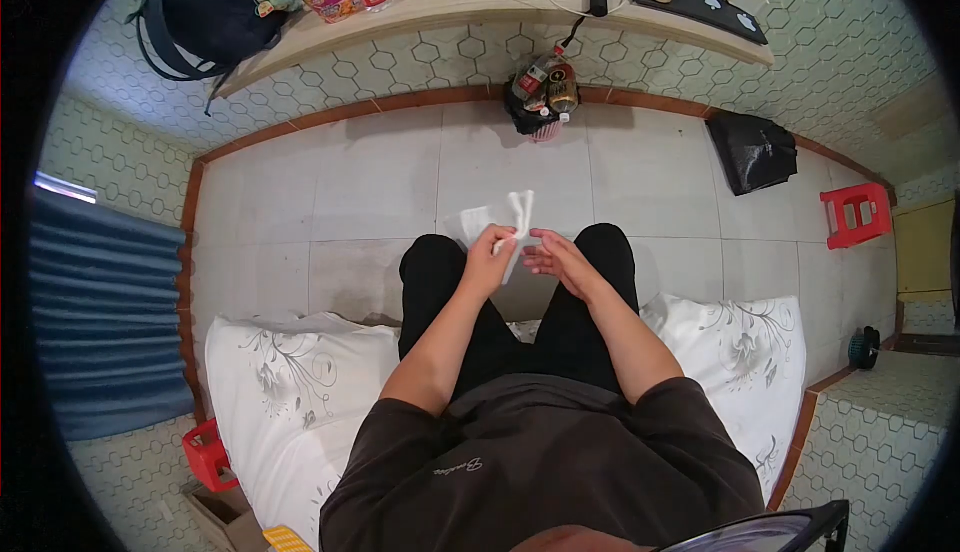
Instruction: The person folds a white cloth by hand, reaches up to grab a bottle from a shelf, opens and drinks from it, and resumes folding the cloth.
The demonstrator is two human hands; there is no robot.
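Note:
A soft, thin white cloth or tissue [520,214] is bunched up above my knees, with one loose end standing up and another spreading to the left. Its exact kind is hard to make out. My left hand [489,257] pinches it near the middle. Just to the right, my right hand [563,260] has its fingers apart, with the fingertips close to the cloth; whether they touch it I cannot tell.
I sit on a bed with a white flowered sheet [730,337]. Ahead stands a long desk [440,32] with a bag [205,27], bottles and a noodle cup. Below it is a bin [540,102] full of bottles. A black bag [750,152] and red stool [856,215] are right.

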